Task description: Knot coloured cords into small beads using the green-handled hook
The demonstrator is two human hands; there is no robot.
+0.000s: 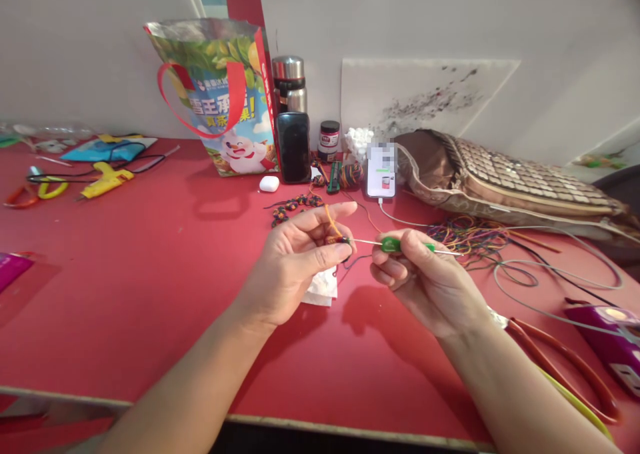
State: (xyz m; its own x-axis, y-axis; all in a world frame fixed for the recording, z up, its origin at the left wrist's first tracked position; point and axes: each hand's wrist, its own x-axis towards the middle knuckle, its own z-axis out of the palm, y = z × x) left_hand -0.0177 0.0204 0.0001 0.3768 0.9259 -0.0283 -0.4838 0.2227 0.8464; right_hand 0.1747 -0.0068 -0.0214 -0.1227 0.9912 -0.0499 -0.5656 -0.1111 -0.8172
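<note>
My left hand (293, 257) pinches a small piece of dark and orange crochet work (340, 240) between thumb and fingers. A strand of orange yarn (331, 218) loops up over its index finger. In my right hand (430, 281) is a crochet hook (391, 244) with a green grip, held level between thumb and fingers. Its thin metal shaft reaches left to the crochet work; whether the tip is inside a loop is too small to tell. Beneath my left hand lies a white tissue (323, 287). A multicoloured knotted cord (295, 205) rests just behind it.
Tangled yarn (463, 237) and a charging phone (381, 174) lie behind my right hand. Red-handled pliers (565, 361) sit beside my right forearm. Farther back stand a shopping bag (225, 101), a black phone (293, 149) and a brown bag (500, 174). A yellow glue gun (105, 179) lies left.
</note>
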